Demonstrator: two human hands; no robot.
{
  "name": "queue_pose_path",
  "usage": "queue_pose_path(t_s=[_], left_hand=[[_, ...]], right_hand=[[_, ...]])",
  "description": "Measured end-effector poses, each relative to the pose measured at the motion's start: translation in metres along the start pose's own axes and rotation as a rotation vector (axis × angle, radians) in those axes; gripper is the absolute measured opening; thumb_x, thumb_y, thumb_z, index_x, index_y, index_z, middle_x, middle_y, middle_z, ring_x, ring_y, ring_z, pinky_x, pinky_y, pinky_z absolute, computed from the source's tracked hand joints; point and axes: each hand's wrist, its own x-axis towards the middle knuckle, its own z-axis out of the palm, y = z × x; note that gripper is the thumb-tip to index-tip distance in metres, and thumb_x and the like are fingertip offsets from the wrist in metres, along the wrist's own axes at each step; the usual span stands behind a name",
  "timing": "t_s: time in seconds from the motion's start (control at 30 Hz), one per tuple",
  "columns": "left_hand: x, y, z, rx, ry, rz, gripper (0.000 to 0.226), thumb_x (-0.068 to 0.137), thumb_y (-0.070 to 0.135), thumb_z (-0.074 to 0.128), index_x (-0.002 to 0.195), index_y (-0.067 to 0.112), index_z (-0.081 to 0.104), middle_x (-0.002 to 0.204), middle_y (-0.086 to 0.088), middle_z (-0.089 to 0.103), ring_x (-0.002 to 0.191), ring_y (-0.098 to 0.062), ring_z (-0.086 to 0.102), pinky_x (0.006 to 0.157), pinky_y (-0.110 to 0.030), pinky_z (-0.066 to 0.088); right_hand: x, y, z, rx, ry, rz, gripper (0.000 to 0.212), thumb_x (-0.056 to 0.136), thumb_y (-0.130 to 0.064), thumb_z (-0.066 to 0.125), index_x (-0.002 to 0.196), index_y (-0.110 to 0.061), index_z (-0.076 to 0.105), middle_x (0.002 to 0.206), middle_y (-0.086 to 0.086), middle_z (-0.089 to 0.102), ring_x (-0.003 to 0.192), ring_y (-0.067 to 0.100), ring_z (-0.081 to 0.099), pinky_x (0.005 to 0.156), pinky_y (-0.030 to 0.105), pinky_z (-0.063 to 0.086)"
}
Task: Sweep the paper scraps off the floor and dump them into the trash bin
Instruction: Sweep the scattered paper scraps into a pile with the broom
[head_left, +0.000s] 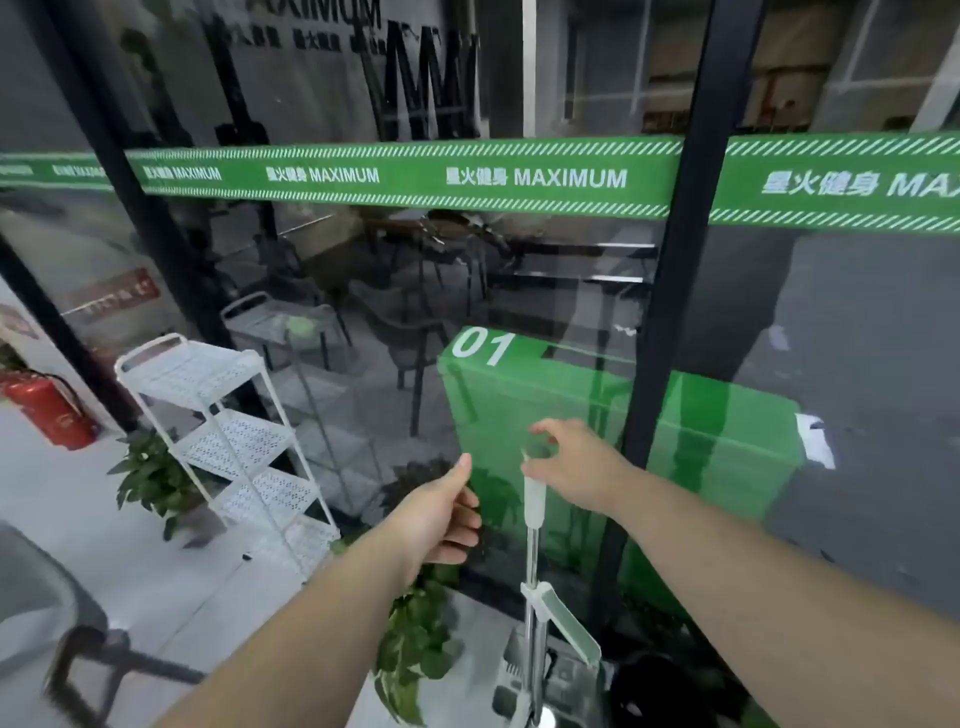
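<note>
A broom with a white grip and a metal pole (531, 556) stands upright against the glass wall, right of centre. A white clip and a pale flat panel (569, 626) sit lower on the pole, above a blurred grey-white dustpan (511, 680) on the floor. My right hand (576, 467) is at the top of the white grip, with thumb and forefinger pinching it from either side. My left hand (441, 514) hovers just left of the pole, apart from it, thumb up and fingers loosely curled, holding nothing. No paper scraps or bin can be made out.
A glass wall with black posts (654, 364) and a green banner is directly ahead. A white three-tier rack (228, 415) stands at the left, with potted plants (156, 483) (415, 639) beside it. A red fire extinguisher (47, 410) is far left and a dark chair (78, 649) at lower left.
</note>
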Motion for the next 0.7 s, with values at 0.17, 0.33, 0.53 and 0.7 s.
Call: queue_pose_path(t_s=[0.17,0.33,0.53,0.7], left_hand=[[0.038,-0.051,0.019,0.028,-0.039,-0.166,0.055,0.101,0.062,0.046,0.121,0.014,0.063,0.113,-0.007,0.070,0.101,-0.025,0.067,0.099,-0.044,0.053],[0.072,-0.103,0.060,-0.047,-0.138,-0.333,0.069,0.102,0.049,0.053,0.150,0.001,0.044,0.125,-0.028,0.065,0.112,-0.046,0.064,0.116,-0.053,0.036],[0.106,-0.150,0.116,-0.103,-0.092,-0.466,0.031,0.101,0.047,0.055,0.110,0.017,0.056,0.088,-0.003,0.056,0.073,-0.017,0.054,0.077,-0.033,0.052],[0.135,-0.184,0.148,-0.095,0.012,-0.484,0.022,0.091,0.028,0.064,0.101,0.009,0.063,0.077,-0.008,0.061,0.068,-0.024,0.063,0.071,-0.035,0.056]], right_hand=[[0.023,0.012,0.022,-0.266,-0.040,-0.108,0.059,0.096,-0.026,0.057,0.151,-0.025,0.036,0.135,0.007,0.049,0.082,0.024,0.065,0.064,0.032,0.052],[0.033,0.020,0.041,-0.469,0.058,-0.162,0.015,0.102,-0.025,0.044,0.115,-0.018,0.043,0.083,0.001,0.054,0.064,0.022,0.057,0.060,0.046,0.054],[0.040,0.010,0.052,-0.632,0.086,-0.126,0.023,0.106,-0.037,0.041,0.097,-0.017,0.036,0.072,0.001,0.053,0.054,0.022,0.052,0.048,0.035,0.044],[0.041,0.004,0.058,-0.910,0.061,-0.127,0.026,0.109,-0.031,0.035,0.104,-0.009,0.047,0.070,0.003,0.052,0.054,0.022,0.053,0.051,0.033,0.051]])
